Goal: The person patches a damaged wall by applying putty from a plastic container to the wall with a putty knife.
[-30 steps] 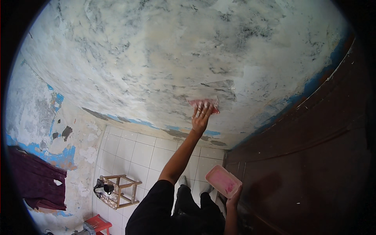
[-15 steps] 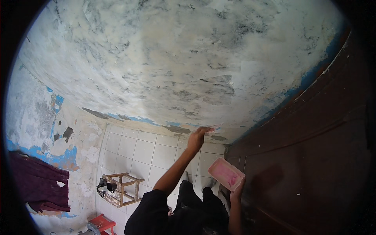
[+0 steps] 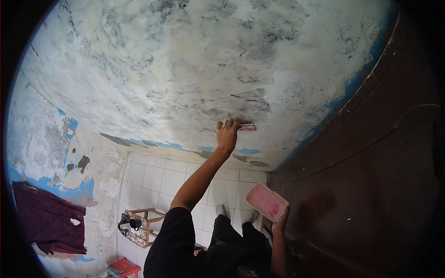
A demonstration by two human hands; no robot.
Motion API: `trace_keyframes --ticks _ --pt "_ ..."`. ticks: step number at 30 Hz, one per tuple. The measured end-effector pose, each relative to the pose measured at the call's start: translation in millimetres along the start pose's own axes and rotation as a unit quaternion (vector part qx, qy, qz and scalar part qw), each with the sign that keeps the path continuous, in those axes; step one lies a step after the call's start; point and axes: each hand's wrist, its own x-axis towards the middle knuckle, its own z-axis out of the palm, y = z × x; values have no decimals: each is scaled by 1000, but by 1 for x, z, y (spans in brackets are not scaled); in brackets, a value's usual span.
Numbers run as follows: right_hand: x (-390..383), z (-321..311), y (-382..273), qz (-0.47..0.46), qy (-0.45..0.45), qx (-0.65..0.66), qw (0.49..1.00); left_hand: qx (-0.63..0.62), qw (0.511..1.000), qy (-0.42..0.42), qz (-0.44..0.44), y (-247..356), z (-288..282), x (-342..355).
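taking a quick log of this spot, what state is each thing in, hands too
left hand: gripping the spreader, at the wall
spreader: flat, pinkish, sticking out past the fingers
right hand: gripping the tub at one end
tub: open, pink inside with a darker pink patch
wall: patchy, dark marks showing
wooden stool: spattered, dark items on it
purple cloth: hanging, pale gap in it

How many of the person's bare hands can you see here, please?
2: the left hand, at the mottled whitish wall, gripping a flat pink tool; the right hand, lower right of centre, holding a rectangular pink tub. Neither is fully hidden.
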Motion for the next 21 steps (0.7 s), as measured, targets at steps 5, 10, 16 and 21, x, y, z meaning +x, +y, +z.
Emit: trace_keyframes --ticks 5,10,16,21 --pt "8 -4 0 -38 -43 -9 998 12 998 60 -9 12 -22 18" --pt "1 3 -3 -18 -51 16 998 -24 988 153 -8 18 -78 13" --pt "-13 9 -9 -24 -27 16 999 -44 999 17 15 10 -89 -14" --pt "-12 16 -10 -16 -49 14 999 -38 995 -70 54 10 9 -39"
